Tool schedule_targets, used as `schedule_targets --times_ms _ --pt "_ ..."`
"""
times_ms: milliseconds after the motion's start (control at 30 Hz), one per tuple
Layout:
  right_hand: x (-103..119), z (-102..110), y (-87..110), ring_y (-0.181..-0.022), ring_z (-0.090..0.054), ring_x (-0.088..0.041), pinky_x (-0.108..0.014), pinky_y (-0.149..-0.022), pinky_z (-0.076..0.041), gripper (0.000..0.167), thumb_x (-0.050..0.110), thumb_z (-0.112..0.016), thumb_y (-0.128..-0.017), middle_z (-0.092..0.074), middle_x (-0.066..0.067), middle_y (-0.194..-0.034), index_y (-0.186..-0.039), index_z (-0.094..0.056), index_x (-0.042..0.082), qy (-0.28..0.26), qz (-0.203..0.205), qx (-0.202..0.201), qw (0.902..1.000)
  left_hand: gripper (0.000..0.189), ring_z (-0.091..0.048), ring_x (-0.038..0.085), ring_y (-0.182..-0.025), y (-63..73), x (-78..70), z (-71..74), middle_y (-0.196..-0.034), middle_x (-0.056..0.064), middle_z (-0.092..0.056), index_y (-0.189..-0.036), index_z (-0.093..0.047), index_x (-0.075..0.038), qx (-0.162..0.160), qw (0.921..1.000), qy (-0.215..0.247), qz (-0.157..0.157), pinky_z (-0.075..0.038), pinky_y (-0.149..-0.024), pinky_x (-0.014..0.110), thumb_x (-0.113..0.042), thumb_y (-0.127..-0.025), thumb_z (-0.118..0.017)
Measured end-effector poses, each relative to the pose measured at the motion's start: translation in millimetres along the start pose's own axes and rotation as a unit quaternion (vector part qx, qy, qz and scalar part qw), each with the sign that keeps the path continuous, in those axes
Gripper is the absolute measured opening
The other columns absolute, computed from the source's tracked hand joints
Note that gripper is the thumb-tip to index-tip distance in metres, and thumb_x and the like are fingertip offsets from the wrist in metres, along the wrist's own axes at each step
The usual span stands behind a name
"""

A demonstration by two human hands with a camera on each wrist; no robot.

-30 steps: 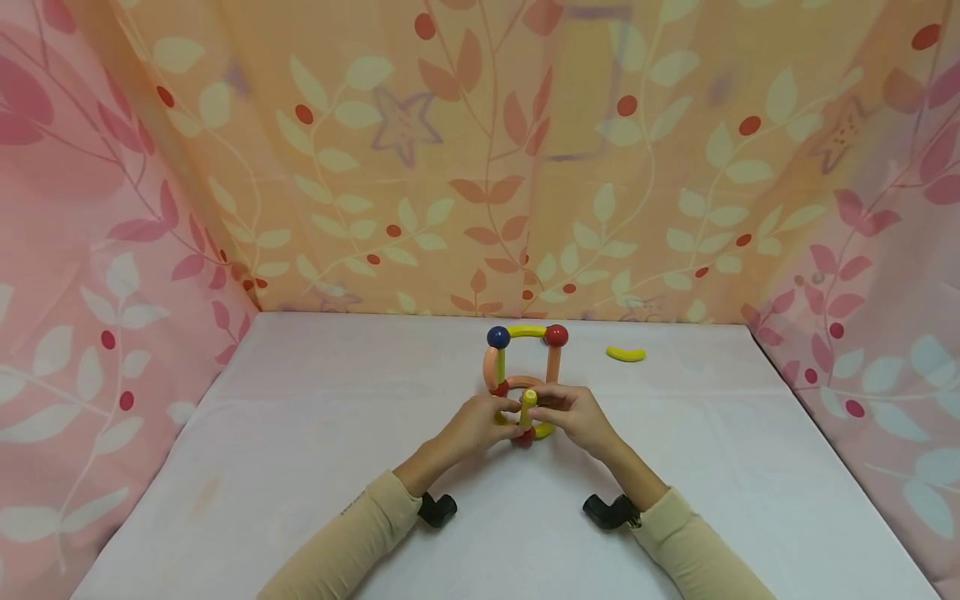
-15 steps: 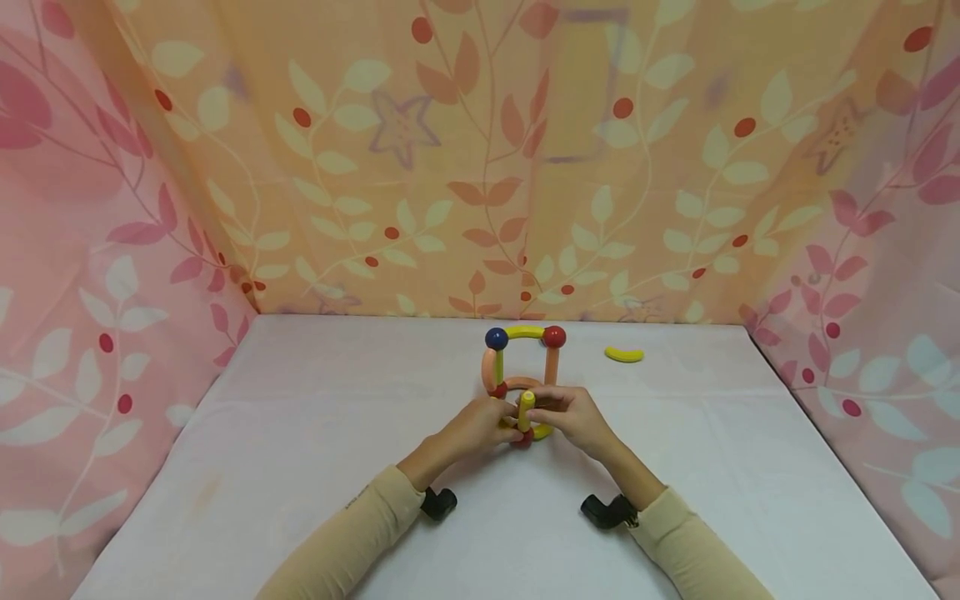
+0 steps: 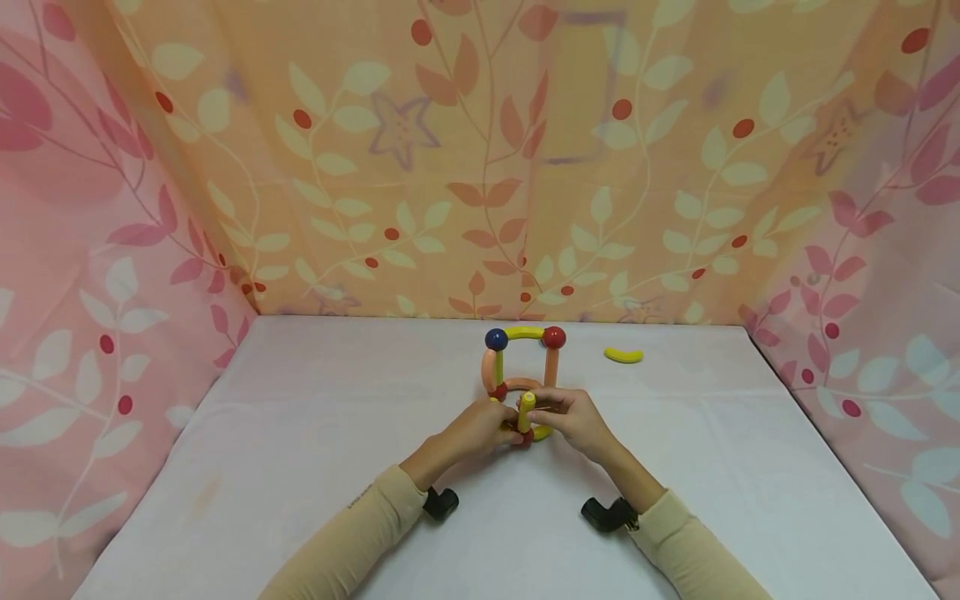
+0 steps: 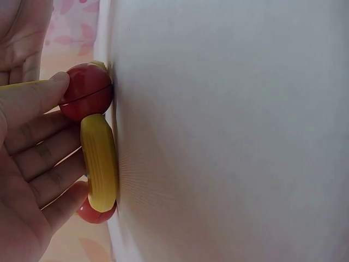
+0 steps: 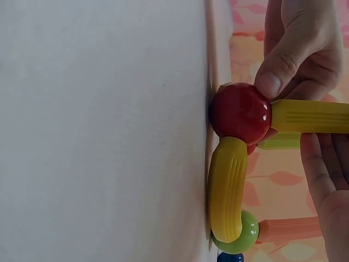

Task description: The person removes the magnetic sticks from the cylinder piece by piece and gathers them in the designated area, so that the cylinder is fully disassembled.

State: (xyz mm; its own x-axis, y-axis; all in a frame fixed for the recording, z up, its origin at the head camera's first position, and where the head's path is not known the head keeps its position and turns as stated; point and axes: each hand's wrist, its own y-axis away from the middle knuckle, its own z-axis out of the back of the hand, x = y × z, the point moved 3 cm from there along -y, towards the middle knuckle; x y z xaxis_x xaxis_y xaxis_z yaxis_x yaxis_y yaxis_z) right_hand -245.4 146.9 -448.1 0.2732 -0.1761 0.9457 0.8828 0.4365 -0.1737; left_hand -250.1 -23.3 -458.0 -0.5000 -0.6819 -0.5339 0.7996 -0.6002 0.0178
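Note:
A frame of toy sticks and balls stands on the white table. Its near corner is a red ball (image 5: 240,113), where the thumb of my left hand (image 3: 472,429) presses while other fingers sit behind. Upright on that ball is a straight yellow stick (image 3: 527,412); my right hand (image 3: 577,421) pinches it near the top between thumb and fingers. Curved yellow sticks (image 4: 100,164) run along the table from the same ball, one ending at a green ball (image 5: 240,232). Farther back, a blue ball (image 3: 497,338) and another red ball (image 3: 554,337) top two uprights, joined by a yellow arch (image 3: 525,332).
One loose curved yellow stick (image 3: 624,356) lies at the back right of the table (image 3: 300,400). Floral cloth (image 3: 480,208) hangs behind and on both sides. Black camera mounts (image 3: 607,514) sit under both wrists.
Both hands stay at the near corner with almost no movement. The upright yellow stick leans slightly more to the right than a second ago. The whole head view has shifted a little.

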Motion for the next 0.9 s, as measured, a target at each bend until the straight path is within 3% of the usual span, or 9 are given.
schedule_targets --times_ms 567,900 --pt "0.7 -0.3 -1.6 -0.093 -0.063 -0.004 -0.016 -0.084 -0.052 0.038 0.019 -0.066 -0.092 -0.07 -0.024 -0.112 -0.121 -0.064 -0.006 0.013 -0.028 -0.029 0.9991 0.028 -0.059 0.002 -0.081 -0.5 -1.9 -2.0 -0.1 -0.006 -0.074 -0.113 -0.073 -0.013 0.004 0.9998 -0.015 0.01 -0.05 -0.078 0.018 -0.026 -0.088 -0.072" --pt "-0.6 4.5 0.3 -0.092 -0.065 -0.005 -0.017 -0.085 -0.053 0.034 0.016 -0.069 -0.091 -0.07 -0.024 -0.11 -0.118 -0.066 -0.005 0.024 -0.03 -0.031 0.9988 0.027 -0.063 0.004 -0.086 1.2 -4.1 -0.5 -0.101 -0.003 -0.075 -0.112 -0.073 -0.011 0.003 0.9997 -0.013 0.019 -0.051 -0.079 0.02 -0.024 -0.089 -0.072"
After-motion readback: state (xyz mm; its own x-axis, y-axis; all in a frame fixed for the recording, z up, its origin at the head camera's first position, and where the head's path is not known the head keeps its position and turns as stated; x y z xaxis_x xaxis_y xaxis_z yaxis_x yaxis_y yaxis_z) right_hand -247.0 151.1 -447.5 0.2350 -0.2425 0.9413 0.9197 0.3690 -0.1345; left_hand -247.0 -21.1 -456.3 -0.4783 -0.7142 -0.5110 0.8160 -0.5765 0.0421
